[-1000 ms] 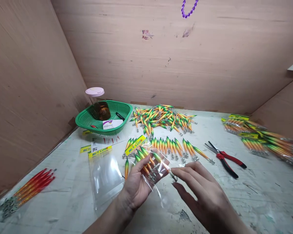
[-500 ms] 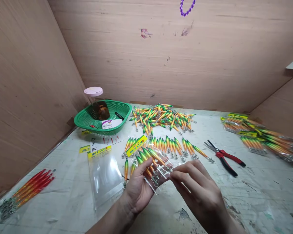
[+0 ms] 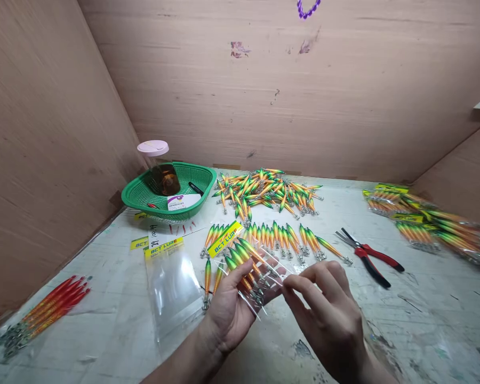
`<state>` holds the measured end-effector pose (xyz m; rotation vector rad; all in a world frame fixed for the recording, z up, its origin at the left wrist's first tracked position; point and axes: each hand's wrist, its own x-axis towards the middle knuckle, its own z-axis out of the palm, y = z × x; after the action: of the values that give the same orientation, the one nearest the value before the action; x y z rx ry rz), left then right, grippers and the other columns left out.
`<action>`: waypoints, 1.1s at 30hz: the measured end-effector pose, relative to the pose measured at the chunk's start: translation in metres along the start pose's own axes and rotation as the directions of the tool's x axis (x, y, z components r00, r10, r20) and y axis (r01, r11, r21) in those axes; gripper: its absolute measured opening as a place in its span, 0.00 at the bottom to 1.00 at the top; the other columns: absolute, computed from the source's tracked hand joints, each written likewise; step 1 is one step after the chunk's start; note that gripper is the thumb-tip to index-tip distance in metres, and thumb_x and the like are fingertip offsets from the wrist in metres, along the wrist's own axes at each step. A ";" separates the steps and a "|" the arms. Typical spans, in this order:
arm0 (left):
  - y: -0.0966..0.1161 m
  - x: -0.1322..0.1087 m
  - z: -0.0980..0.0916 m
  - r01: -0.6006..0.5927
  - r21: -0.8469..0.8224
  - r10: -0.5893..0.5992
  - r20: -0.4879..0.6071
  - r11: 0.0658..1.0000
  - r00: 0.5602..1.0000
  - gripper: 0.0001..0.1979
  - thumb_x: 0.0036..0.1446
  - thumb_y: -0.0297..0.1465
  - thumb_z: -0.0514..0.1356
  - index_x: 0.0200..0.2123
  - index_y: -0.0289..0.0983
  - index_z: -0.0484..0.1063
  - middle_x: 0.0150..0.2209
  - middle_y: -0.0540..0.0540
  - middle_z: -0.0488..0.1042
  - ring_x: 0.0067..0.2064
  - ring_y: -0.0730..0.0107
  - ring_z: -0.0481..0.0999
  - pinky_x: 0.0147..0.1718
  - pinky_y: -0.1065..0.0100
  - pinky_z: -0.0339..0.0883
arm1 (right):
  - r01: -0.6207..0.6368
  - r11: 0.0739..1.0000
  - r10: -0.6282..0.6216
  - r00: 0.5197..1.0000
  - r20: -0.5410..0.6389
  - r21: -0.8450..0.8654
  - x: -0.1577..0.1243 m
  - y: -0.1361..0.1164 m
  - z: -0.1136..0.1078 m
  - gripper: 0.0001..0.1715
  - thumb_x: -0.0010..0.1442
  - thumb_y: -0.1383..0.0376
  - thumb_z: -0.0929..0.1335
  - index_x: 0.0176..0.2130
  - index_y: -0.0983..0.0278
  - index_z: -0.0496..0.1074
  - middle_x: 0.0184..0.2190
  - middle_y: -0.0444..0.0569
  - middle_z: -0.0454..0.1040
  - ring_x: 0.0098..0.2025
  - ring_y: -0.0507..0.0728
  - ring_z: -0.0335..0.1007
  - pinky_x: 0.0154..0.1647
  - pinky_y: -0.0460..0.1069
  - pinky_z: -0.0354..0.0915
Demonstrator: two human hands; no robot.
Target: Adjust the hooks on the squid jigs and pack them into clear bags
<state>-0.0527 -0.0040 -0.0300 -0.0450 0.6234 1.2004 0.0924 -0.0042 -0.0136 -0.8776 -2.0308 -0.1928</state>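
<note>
My left hand (image 3: 234, 298) is wrapped around a clear plastic bag (image 3: 225, 239) with a yellow BCT LURE header, its thumb across the front. Inside the bag lie several green, yellow and orange squid jigs (image 3: 244, 260), metal hooks toward the lower right. At the bag's open lower-right side, my right hand (image 3: 328, 309) pinches the film edge between thumb and forefinger. Just beyond the hands runs a row of loose squid jigs (image 3: 278, 234), partly hidden by the bag. Empty header bags (image 3: 174, 293) lie flat to the left of my left hand.
A heap of squid jigs (image 3: 264, 189) lies at the back. Pliers (image 3: 370, 258) with red-and-black handles and filled bags (image 3: 420, 229) sit right. A green basket (image 3: 168, 214) holds a lidded cup (image 3: 166, 178). Red jigs (image 3: 50, 309) lie far left; wooden walls (image 3: 208, 101) enclose the table.
Both hands stay close together at the bag, with the right hand's fingers shifted slightly at its edge. The jigs in the bag sit at a slightly different angle.
</note>
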 end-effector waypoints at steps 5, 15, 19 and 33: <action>0.011 0.000 0.004 -0.087 -0.014 0.086 -0.061 0.996 0.994 0.12 0.61 0.26 0.57 0.46 0.27 0.73 0.41 0.34 0.80 0.40 0.56 0.82 0.36 0.63 0.78 | -0.154 0.955 0.140 0.987 0.074 0.252 0.000 0.011 0.004 0.07 0.59 0.72 0.69 0.37 0.63 0.67 0.32 0.47 0.66 0.35 0.55 0.62 0.36 0.51 0.61; 0.045 0.010 -0.001 -0.333 -0.087 0.320 -0.132 0.939 0.938 0.14 0.63 0.22 0.53 0.50 0.27 0.70 0.41 0.35 0.80 0.42 0.57 0.81 0.40 0.62 0.78 | -0.132 0.942 -0.014 0.903 0.429 0.309 -0.038 0.001 0.080 0.17 0.49 0.72 0.68 0.41 0.62 0.67 0.36 0.50 0.74 0.35 0.57 0.70 0.33 0.50 0.70; 0.040 0.011 0.000 -0.301 -0.059 0.290 -0.140 0.952 0.947 0.15 0.63 0.22 0.53 0.51 0.28 0.70 0.39 0.36 0.81 0.42 0.56 0.82 0.41 0.60 0.78 | -0.107 0.961 -0.018 0.896 0.443 0.255 -0.042 -0.009 0.084 0.11 0.53 0.73 0.63 0.38 0.63 0.67 0.32 0.53 0.74 0.33 0.59 0.69 0.32 0.54 0.69; 0.018 0.004 -0.001 -0.073 0.040 0.074 -0.017 0.997 0.997 0.12 0.60 0.25 0.57 0.46 0.29 0.74 0.42 0.39 0.80 0.41 0.53 0.82 0.37 0.59 0.79 | -0.096 0.922 -0.122 0.846 0.519 0.375 0.008 0.027 -0.069 0.11 0.56 0.71 0.70 0.40 0.60 0.69 0.30 0.46 0.74 0.33 0.54 0.71 0.35 0.47 0.71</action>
<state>-0.0678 0.0059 -0.0272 -0.0003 0.6696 1.2594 0.1532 -0.0109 0.0283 -0.7075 -2.4690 0.4971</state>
